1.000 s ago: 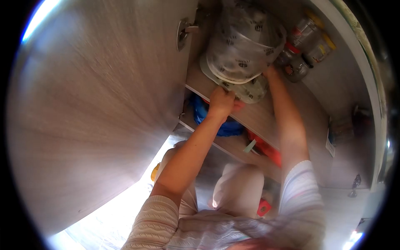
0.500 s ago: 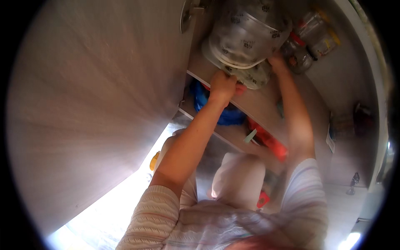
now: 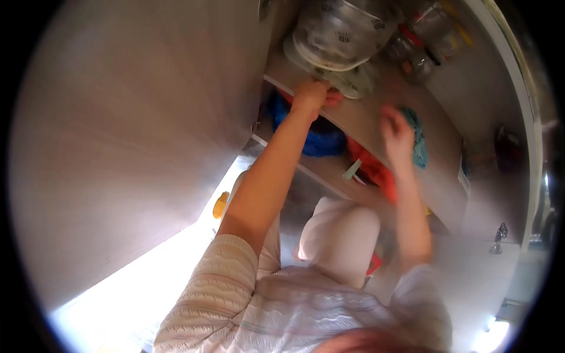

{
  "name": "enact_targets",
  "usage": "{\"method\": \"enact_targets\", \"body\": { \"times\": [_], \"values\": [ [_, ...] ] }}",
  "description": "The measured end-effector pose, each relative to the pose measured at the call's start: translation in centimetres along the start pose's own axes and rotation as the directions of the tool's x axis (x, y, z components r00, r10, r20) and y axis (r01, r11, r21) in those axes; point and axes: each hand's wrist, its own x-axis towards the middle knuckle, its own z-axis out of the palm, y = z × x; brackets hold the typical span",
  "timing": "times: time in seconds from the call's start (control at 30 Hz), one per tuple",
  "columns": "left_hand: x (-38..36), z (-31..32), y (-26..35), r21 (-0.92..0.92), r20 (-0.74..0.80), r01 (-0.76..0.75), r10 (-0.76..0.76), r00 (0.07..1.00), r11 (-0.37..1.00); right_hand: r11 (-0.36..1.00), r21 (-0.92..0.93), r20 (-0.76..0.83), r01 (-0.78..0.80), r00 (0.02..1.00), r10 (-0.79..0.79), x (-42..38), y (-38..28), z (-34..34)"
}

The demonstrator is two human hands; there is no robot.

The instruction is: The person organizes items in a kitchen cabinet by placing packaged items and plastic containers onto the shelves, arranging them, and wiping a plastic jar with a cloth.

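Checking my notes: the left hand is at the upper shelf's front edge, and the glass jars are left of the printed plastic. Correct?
Not quite: the head view shows the glass jars right of the printed plastic, not left. The left hand is at the front edge of the upper shelf.

the door (image 3: 147,147) looks matt and wood-grained, the printed cover (image 3: 335,41) glossy, see-through plastic.

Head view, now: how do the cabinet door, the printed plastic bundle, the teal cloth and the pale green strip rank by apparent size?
1. Cabinet door
2. Printed plastic bundle, though cut off at the top
3. Teal cloth
4. Pale green strip
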Motion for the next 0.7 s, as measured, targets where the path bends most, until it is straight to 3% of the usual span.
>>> {"method": "enact_targets", "body": {
  "times": [0.03, 0.1, 0.13, 0.17, 0.2, 0.27, 0.3, 0.33, 0.4, 0.47, 0.53, 0.6, 0.63, 0.67, 0.7],
  "values": [
    [-0.4, -0.3, 0.1, 0.004, 0.006, -0.013, 0.013, 1.0, 1.0, 1.0, -0.001, 0.034, -0.007, 0.999, 0.007, -3.1, -0.3, -0.2],
    [-1.4, -1.4, 0.4, 0.072, -0.001, -0.001, 0.002, 1.0, 0.997, 0.923, 0.209, 0.14, -0.322, 0.944, 0.298, -9.2, 0.4, 0.2],
    [-2.6, -1.5, 0.9, 0.072, -0.049, -0.05, 0.053, 0.997, 0.996, 0.908, 0.301, 0.13, -0.291, 0.956, 0.263, -12.2, 2.9, 1.1],
    [-4.1, -1.8, 1.3, 0.081, -0.103, -0.086, 0.095, 0.99, 0.993, 0.935, 0.152, 0.237, -0.32, 0.93, 0.28, -14.1, 4.8, 1.3],
    [-4.6, -3.3, 1.1, 0.189, -0.058, -0.091, 0.103, 0.993, 0.978, 0.943, -0.008, 0.352, -0.334, 0.881, 0.315, -16.3, 6.1, 1.0],
    [-7.2, -6.6, 2.0, 0.399, 0.044, -0.101, 0.091, 0.995, 0.911, 0.961, 0.128, 0.213, -0.243, 0.954, 0.213, -16.1, 3.0, -0.3],
    [-8.8, -8.6, 1.6, 0.443, 0.093, -0.101, 0.067, 0.993, 0.891, 0.929, 0.192, 0.24, -0.317, 0.933, 0.269, -16.6, 3.1, -1.1],
    [-10.5, -11.0, 0.5, 0.599, 0.095, -0.093, 0.045, 0.994, 0.796, 0.89, 0.254, 0.257, -0.378, 0.914, 0.314, -17.1, 3.8, -1.8],
    [-12.6, -15.6, -1.9, 0.833, 0.145, -0.141, 0.035, 0.989, 0.536, 0.906, 0.064, 0.296, -0.419, 0.875, 0.384, -17.8, 5.0, -3.4],
    [-15.2, -20.4, -5.3, 0.978, 0.197, -0.197, 0.003, 0.98, -0.073, 0.896, 0.014, 0.306, -0.444, 0.855, 0.419, -17.8, 4.8, -3.9],
    [-17.5, -22.2, -7.7, 0.967, -0.074, 0.055, -0.068, 0.995, -0.249, 0.897, -0.027, 0.318, -0.441, 0.847, 0.426, -17.5, 5.1, -4.2],
    [-18.8, -23.7, -10.3, 0.962, -0.182, 0.146, -0.141, 0.973, -0.229, 0.926, -0.015, 0.348, -0.378, 0.866, 0.359, -17.5, 5.4, -4.1],
    [-17.5, -27.0, -13.7, 0.906, 0.0, -0.117, -0.278, 0.961, -0.407, 0.933, -0.028, 0.34, -0.359, 0.874, 0.346, -17.4, 5.6, -3.8],
    [-18.1, -27.8, -15.8, 0.953, -0.002, -0.056, -0.192, 0.981, -0.297, 0.938, -0.036, 0.334, -0.344, 0.881, 0.336, -17.4, 5.6, -3.9],
    [-18.0, -27.6, -17.0, 0.96, -0.063, 0.018, -0.153, 0.986, -0.28, 0.932, -0.014, 0.333, -0.362, 0.877, 0.346, -17.1, 5.7, -3.6]
  ]
}}
